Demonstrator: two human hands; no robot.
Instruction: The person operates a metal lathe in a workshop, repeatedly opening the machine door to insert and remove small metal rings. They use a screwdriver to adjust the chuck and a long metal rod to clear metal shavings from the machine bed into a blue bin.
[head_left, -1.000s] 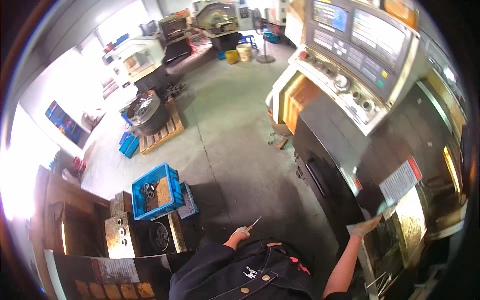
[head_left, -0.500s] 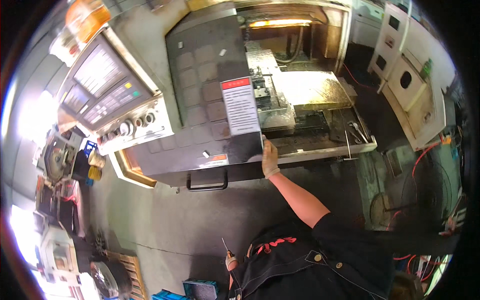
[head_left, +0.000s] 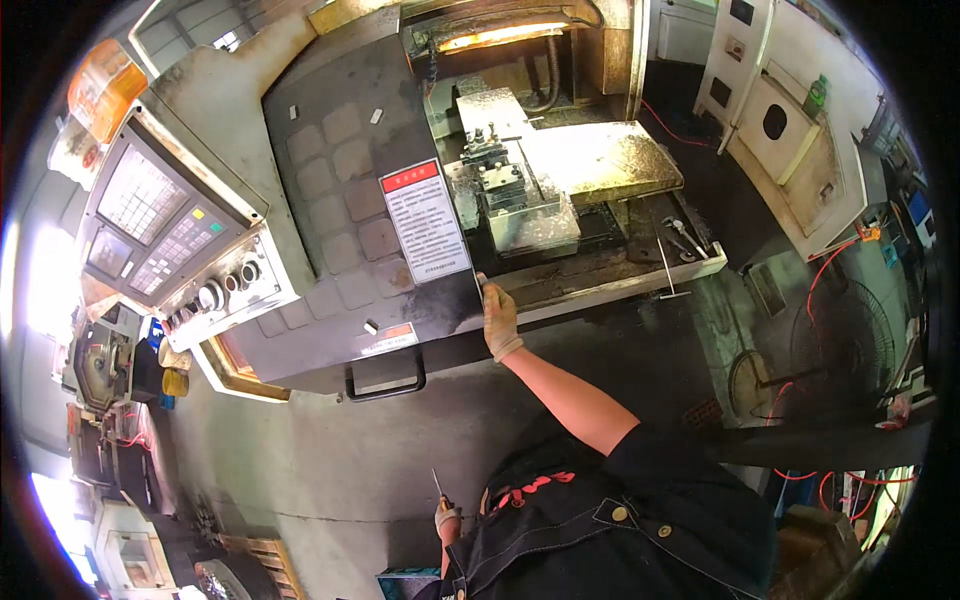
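Observation:
My right hand [head_left: 500, 320], in a pale glove, is closed on the lower right edge of the dark sliding door [head_left: 350, 210] of a machine that looks like a lathe. A white notice with a red band [head_left: 427, 222] is on the door, and a black handle [head_left: 387, 388] sits low on it. Past the door's edge, a tool carriage [head_left: 500, 180] and a bright metal cover [head_left: 620, 160] show under a lit lamp. Low beside my body, my left hand [head_left: 449, 524], also gloved, is closed round what looks like a screwdriver [head_left: 436, 484], its thin shaft pointing up.
Left of the door stands a control panel [head_left: 150, 215] with knobs. Wrenches [head_left: 684, 238] and a T-handled rod [head_left: 668, 270] lie at the machine's right corner. A fan [head_left: 845, 325], red hoses and a white machine [head_left: 800, 140] are on the right. A wooden pallet [head_left: 275, 560] and blue crate [head_left: 405, 577] are low.
The view has shifted, and more of the tool carriage shows past the door's edge. My right hand stays on that edge; my left hand still holds the screwdriver.

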